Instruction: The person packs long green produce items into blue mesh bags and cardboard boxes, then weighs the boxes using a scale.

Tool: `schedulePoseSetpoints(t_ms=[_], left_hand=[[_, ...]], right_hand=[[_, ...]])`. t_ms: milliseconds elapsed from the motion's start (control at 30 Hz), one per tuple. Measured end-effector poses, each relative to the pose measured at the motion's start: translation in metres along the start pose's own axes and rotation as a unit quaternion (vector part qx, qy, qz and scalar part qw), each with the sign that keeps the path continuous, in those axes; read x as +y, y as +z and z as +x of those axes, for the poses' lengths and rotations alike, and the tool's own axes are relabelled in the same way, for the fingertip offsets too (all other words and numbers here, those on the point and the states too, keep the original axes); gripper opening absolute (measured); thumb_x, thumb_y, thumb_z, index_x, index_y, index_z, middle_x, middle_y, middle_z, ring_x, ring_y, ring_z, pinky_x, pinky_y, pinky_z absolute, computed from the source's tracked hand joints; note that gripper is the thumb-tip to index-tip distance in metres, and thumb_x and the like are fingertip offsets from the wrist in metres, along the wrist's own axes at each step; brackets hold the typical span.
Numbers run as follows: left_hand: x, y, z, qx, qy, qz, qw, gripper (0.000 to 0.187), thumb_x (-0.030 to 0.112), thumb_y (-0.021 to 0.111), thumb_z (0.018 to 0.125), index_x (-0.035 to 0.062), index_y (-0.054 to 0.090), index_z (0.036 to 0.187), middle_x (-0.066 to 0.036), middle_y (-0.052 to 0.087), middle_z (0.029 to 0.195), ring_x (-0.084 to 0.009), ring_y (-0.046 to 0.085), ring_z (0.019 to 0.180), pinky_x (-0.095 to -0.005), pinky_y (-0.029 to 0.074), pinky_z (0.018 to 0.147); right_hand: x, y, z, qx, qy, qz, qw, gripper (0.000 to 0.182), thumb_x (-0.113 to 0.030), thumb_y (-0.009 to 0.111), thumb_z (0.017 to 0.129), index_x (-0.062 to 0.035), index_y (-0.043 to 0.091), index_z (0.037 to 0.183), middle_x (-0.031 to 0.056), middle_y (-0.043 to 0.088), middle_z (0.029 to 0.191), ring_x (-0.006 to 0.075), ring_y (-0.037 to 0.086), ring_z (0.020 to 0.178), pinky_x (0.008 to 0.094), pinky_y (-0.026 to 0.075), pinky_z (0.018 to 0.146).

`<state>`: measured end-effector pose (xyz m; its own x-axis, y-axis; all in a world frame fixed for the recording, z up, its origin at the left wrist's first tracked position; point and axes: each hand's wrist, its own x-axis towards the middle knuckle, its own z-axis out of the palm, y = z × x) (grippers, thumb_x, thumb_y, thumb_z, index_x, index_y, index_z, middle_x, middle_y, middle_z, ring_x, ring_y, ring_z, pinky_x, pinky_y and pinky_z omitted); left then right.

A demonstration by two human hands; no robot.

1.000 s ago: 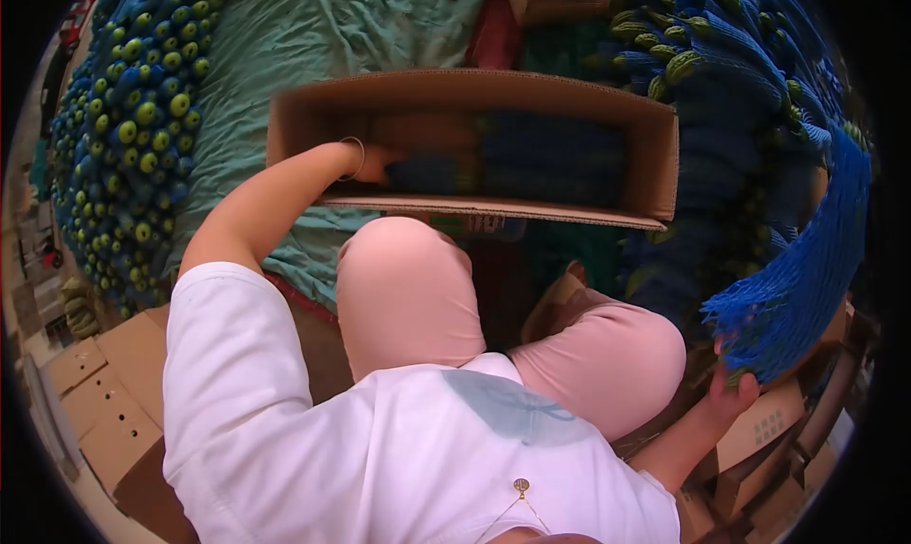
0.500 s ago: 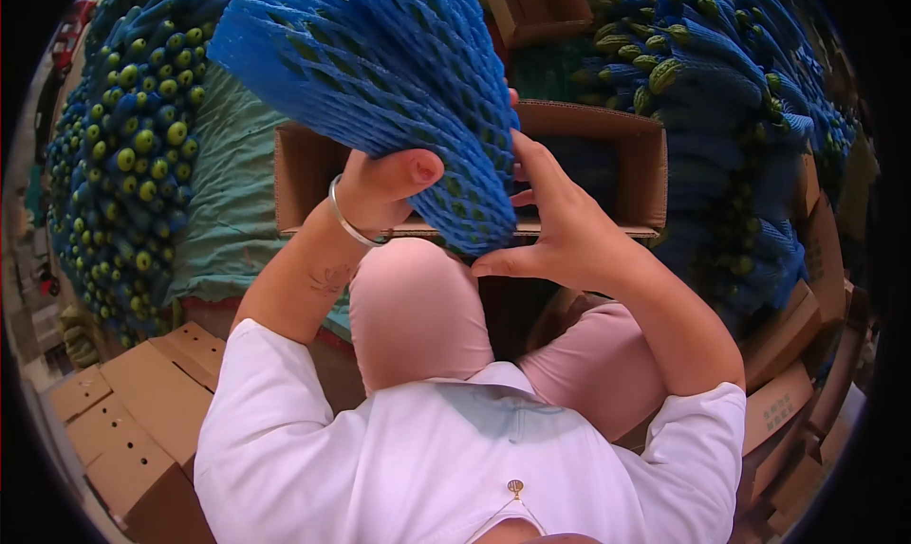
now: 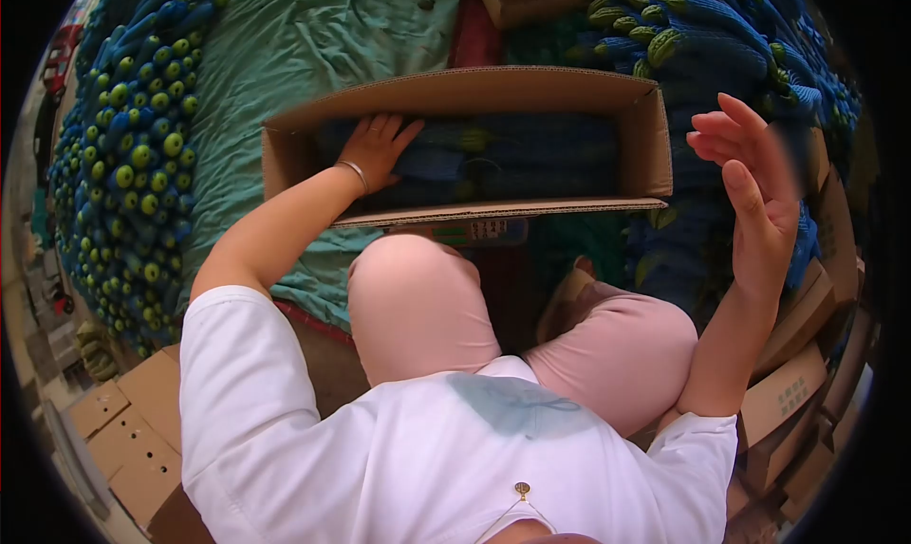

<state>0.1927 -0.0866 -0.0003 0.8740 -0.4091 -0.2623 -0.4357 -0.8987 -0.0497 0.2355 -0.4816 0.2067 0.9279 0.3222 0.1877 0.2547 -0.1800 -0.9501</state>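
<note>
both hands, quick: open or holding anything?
Left hand: open, fingers spread, inside the cardboard box over the blue-netted contents; grip not visible.
Right hand: open, raised beside the box, holding nothing visible.

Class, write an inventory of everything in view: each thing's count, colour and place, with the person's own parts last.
long cardboard box: one, brown, before the knees
netted produce: uncountable, blue and green, inside it
left heap: many netted pieces, blue and green, picture left
right heap: many netted pieces, blue and green, upper right
sheet: one, green, beyond the box and to its left
smaller box: one, brown, top centre
holed cartons: several, brown, lower left
other cartons: several, brown, lower right
bracelet: one, silvery, left wrist
pendant: one, gold-coloured, on the chest
shirt: one, white
trousers: one pair, pink
left hand: one, in the long box
right hand: one, raised at right
</note>
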Motion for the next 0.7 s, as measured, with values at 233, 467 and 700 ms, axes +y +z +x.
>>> schedulePoseSetpoints(t_ms=[233,467,700], left_hand=[[-0.031,-0.021,-0.028,-0.133,-0.089,-0.046,0.986,0.05,0.041,0.068,0.075,0.0113,0.054,0.113,-0.012,0.054,0.108,-0.0317,0.055,0.1,-0.0429,0.048,0.082],[0.01,-0.027,0.007,-0.022,0.092,-0.074,0.993,0.042,0.037,0.066,0.076,0.0104,0.054,0.107,-0.012,0.053,0.107,-0.0317,0.054,0.098,-0.0427,0.047,0.079],[0.022,0.004,0.017,-0.052,0.055,-0.045,0.996,0.058,0.041,0.066,0.078,0.0078,0.045,0.12,-0.016,0.039,0.137,-0.0348,0.046,0.117,-0.0437,0.043,0.093]], right_hand=[[0.012,-0.001,-0.002,-0.049,0.024,-0.05,0.997,0.039,-0.019,0.064,0.085,-0.005,0.057,0.121,0.0087,0.064,0.105,0.0157,0.061,0.098,0.0278,0.047,0.09],[0.014,0.003,-0.002,-0.069,0.016,-0.101,0.992,0.037,-0.018,0.064,0.084,-0.0074,0.059,0.119,0.0085,0.065,0.105,0.0157,0.061,0.098,0.0304,0.045,0.092],[0.008,-0.051,-0.024,-0.049,0.081,-0.165,0.982,0.038,-0.016,0.062,0.086,-0.0043,0.056,0.122,0.0074,0.064,0.102,0.0142,0.059,0.097,0.0281,0.045,0.09]])
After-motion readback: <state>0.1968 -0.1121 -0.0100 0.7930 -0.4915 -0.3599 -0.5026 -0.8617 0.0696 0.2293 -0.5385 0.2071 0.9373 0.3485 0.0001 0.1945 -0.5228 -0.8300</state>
